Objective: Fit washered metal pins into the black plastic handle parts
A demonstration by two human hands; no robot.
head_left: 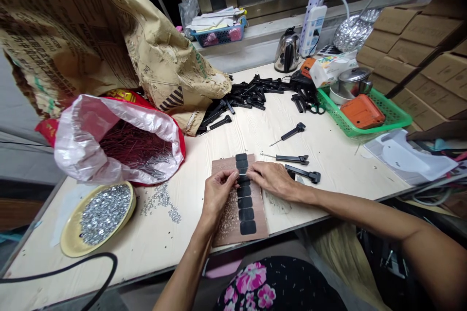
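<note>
My left hand (219, 190) and my right hand (273, 180) meet over a brown board (257, 214) near the table's front edge. Between their pinched fingertips shows a small, thin silvery piece (242, 174); its exact kind is too small to make out. Under the fingers runs a column of black rounded squares (245, 202) on the board, partly covered by the hands. Pale crumbs (228, 216) lie on the board's left half. Just right of my right hand are black plastic handles with thin metal shafts (292, 159), one of them close to the wrist.
At left stand a yellow bowl of small shiny metal parts (105, 214), with some spilled beside it, and a white-lined bag of metal pins (138, 148). A paper sack (175, 73) leans behind. Black parts (255, 91), a kettle (287, 51) and a green basket (388, 107) occupy the back.
</note>
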